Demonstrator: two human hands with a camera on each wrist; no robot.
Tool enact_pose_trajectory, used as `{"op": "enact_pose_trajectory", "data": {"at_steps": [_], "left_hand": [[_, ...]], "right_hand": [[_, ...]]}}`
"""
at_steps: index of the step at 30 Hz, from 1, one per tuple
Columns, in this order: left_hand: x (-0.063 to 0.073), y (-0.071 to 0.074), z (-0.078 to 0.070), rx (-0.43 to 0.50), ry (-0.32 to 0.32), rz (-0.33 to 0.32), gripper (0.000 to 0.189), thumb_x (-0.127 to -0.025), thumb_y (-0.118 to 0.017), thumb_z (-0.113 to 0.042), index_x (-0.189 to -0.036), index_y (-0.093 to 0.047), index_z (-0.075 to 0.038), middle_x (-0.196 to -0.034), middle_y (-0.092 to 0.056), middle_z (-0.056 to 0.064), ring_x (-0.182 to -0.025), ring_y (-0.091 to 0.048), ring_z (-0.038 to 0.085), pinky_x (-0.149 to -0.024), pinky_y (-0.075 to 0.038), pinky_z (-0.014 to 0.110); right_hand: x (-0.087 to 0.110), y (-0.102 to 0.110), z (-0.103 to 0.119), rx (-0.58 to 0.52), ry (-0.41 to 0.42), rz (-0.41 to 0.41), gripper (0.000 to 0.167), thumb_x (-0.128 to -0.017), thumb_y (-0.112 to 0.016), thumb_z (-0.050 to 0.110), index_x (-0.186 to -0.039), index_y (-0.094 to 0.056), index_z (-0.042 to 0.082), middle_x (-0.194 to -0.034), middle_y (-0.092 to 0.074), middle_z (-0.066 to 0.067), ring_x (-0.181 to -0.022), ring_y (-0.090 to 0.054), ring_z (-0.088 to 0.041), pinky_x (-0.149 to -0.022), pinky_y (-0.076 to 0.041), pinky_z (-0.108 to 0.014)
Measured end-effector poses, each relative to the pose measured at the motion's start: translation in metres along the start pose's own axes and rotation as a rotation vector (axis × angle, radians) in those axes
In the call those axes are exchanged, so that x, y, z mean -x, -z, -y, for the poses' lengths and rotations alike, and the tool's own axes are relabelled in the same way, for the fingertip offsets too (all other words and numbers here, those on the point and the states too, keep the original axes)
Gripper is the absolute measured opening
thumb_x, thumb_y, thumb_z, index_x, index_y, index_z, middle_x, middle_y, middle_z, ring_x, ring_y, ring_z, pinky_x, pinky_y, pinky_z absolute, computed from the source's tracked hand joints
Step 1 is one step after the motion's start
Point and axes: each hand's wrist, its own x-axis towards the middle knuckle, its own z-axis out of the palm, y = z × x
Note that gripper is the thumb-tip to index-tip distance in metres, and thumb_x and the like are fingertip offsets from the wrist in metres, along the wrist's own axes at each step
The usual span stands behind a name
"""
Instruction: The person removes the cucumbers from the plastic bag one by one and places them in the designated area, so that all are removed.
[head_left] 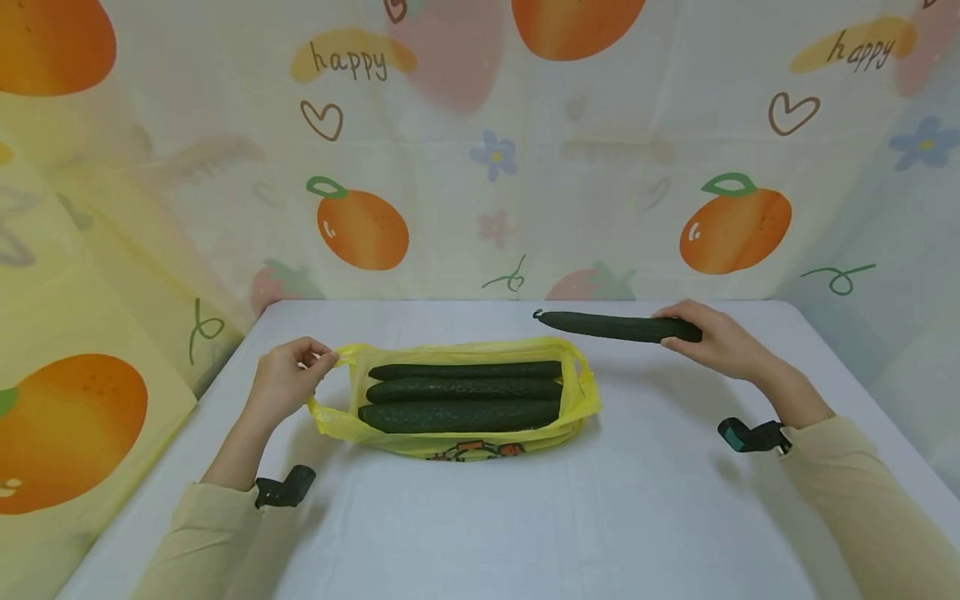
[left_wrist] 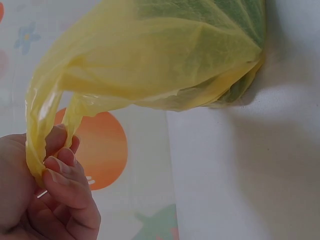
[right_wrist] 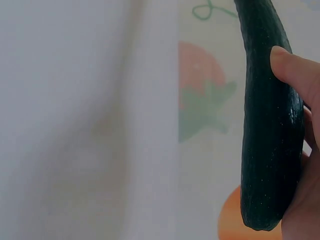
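A yellow plastic bag [head_left: 450, 443] lies on the table with its mouth spread, and three dark green cucumbers [head_left: 461, 390] rest side by side inside. My left hand [head_left: 288, 379] pinches the bag's left handle; in the left wrist view the handle loop [left_wrist: 37, 145] runs between thumb and curled fingers. Off to the bag's upper right, my right hand [head_left: 716, 340] grips another cucumber [head_left: 600, 325] by its thick end, holding it roughly level above the table. The right wrist view shows the thumb pressed along this cucumber [right_wrist: 267, 125]; the other fingers are mostly hidden behind it.
The white table [head_left: 480, 525] reaches back to a hanging cloth [head_left: 450, 233] printed with oranges and hearts. More printed cloth [head_left: 75, 317] hangs along the left side. A dark wrist camera [head_left: 287, 486] sits on the left sleeve, another camera [head_left: 750, 435] on the right.
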Motion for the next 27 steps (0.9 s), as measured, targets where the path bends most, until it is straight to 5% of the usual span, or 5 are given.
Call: {"op": "enact_pose_trajectory", "data": {"at_steps": [9,17,27], "left_hand": [[0.001,0.002,0.0,-0.001,0.007,0.009,0.018,-0.088,-0.06,-0.021,-0.087,-0.065,-0.004,-0.067,-0.057,0.006,-0.055,-0.047,0.013,-0.044,-0.039,0.026],[0.001,0.002,0.001,0.002,0.004,0.01,0.018,-0.088,-0.06,-0.02,-0.088,-0.065,-0.003,-0.068,-0.058,0.007,-0.056,-0.047,0.014,-0.044,-0.039,0.026],[-0.001,-0.001,0.003,0.0,0.014,0.03,0.019,-0.089,-0.059,-0.023,-0.088,-0.064,-0.005,-0.07,-0.057,0.008,-0.054,-0.048,0.016,-0.042,-0.041,0.027]], "right_hand": [[0.007,-0.001,-0.025,0.013,-0.098,0.028,0.032,-0.086,-0.065,0.018,-0.116,-0.057,0.009,-0.108,-0.058,-0.007,-0.09,-0.049,-0.015,-0.076,-0.042,-0.019],[0.011,0.001,-0.042,0.023,-0.201,0.11,0.036,-0.087,-0.064,0.019,-0.118,-0.054,0.005,-0.114,-0.056,-0.017,-0.096,-0.05,-0.03,-0.083,-0.043,-0.049],[0.013,-0.002,-0.058,0.06,-0.232,0.163,0.037,-0.086,-0.065,0.02,-0.117,-0.055,0.004,-0.116,-0.057,-0.021,-0.103,-0.049,-0.036,-0.083,-0.031,-0.056]]}}
